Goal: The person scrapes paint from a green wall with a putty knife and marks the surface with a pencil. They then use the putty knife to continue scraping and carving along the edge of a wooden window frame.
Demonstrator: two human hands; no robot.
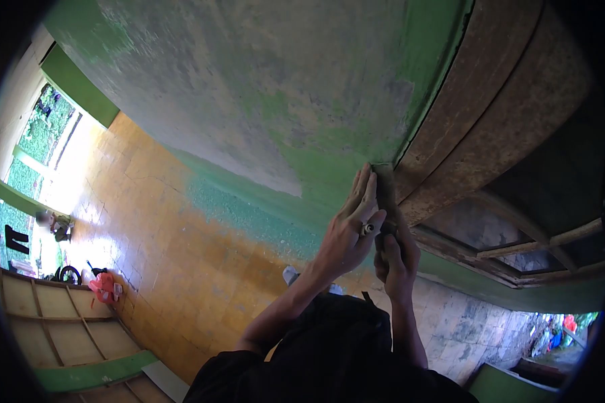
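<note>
My right hand is wrapped around the handle of a scraper, whose flat, dull blade lies against the green wall beside the wooden frame. My left hand has its fingers stretched out and together, pressing along the side of the blade. A small round, ring-like thing shows near the base of its fingers; I cannot make out what it is. Grey patches and worn green paint cover the wall around the blade. The handle is mostly hidden by my right fingers.
A brown wooden door or window frame borders the wall on the right. Pale flakes lie along the wall's foot on the yellow tiled floor. At the far left are a person, a red plastic bag and a wheel.
</note>
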